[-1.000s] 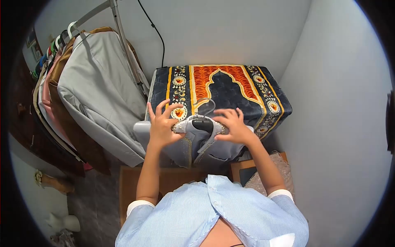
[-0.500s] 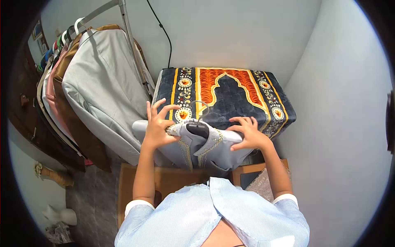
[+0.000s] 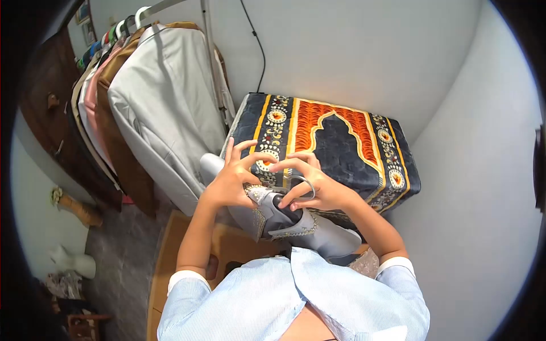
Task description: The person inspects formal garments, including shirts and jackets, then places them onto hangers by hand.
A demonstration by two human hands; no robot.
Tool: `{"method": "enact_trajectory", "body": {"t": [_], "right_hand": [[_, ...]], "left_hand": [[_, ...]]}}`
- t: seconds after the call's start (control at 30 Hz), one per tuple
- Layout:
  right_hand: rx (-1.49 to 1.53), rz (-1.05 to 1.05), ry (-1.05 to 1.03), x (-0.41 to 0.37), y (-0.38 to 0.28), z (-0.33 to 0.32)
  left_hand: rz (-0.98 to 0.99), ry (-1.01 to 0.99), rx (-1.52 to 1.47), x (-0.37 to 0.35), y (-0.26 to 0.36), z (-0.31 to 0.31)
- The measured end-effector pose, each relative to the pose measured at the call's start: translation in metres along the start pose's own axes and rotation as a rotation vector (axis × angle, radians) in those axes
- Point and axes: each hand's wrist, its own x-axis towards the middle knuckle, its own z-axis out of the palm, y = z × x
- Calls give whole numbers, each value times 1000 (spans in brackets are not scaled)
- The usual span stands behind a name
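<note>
Hands that lay apart on the shoulders of the pale grey tunic with a gold-embroidered collar (image 3: 310,232) half a second ago now meet at its neck, just in front of the dark blue and orange patterned rug draped over a box (image 3: 347,142). The left hand (image 3: 230,184) has barely shifted: it is at the collar's left side, fingers splayed wide and pointing up, heel against the cloth. The right hand (image 3: 321,193) has come in from the right shoulder and curls its fingers round the thin metal hanger hook (image 3: 311,186), which rises from the collar between the two hands. The tunic, level before, now tilts, its right shoulder dropped away from the box toward the person's chest. The view has swung too, so the box sits further right and askew.

Far left of the box stands a dark wooden door (image 3: 40,108), with a small white bust (image 3: 71,261) on the floor below. Nearer hangs a row of garments, the closest a light grey jacket (image 3: 165,108) just beside the box's left edge. An upright metal pole (image 3: 209,45) and a black cable (image 3: 257,51) run down to the box's rear left corner. The hands cover the collar's middle and the rug's near edge; the person's blue striped shirt (image 3: 273,301) hides the tunic's hem.
</note>
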Motion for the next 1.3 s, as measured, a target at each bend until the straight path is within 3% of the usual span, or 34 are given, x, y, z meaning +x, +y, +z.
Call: {"method": "enact_trajectory", "body": {"t": [0.17, 0.27, 0.43, 0.53, 0.8, 1.1, 1.3], "right_hand": [[-31, -143, 191, 13, 19, 14], [20, -191, 342, 33, 28, 18], [250, -104, 447, 76, 48, 29], [111, -90, 536, 108, 45, 31], [58, -15, 918, 212, 49, 27], [-176, 139, 1066, 344, 48, 24], [-293, 68, 1102, 400, 44, -4]], "left_hand": [[-203, -46, 228, -6, 9, -12], [-371, 83, 320, -14, 14, -16], [-744, 667, 434, -21, 6, -2], [-904, 796, 357, -36, -5, 8], [-779, 707, 82, -82, -15, -43], [-622, 663, -53, -157, -23, -138], [-573, 553, 28, -163, -36, -156]]}}
